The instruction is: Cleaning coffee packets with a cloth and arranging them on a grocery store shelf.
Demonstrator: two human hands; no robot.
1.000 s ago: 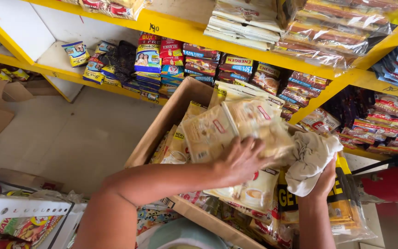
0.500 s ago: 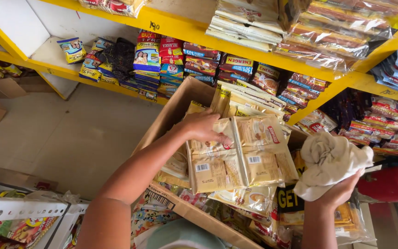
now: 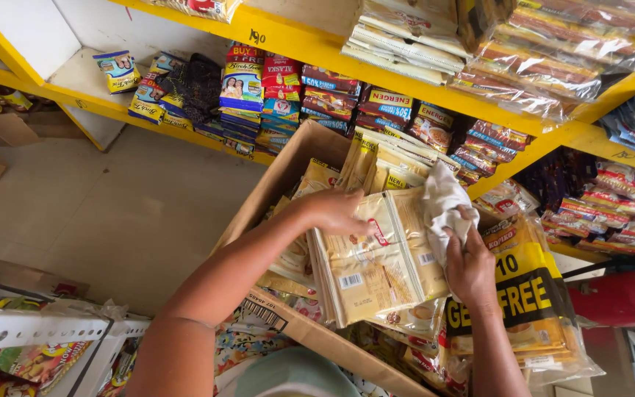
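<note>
tan sachet strips (image 3: 376, 268) in cardboard box (image 3: 295, 158)

We stand in a small grocery shop: yellow shelves (image 3: 310, 44) run along the wall, stacked with rows of sachets and small packets (image 3: 259, 88) in red, blue and gold. Clear-wrapped bundles of goods (image 3: 531, 66) fill the upper shelf. Below us an open cardboard carton (image 3: 310, 323) of beige sachet strips (image 3: 376, 272) sits on a bare concrete floor (image 3: 112, 213), stock beside the display.
</note>
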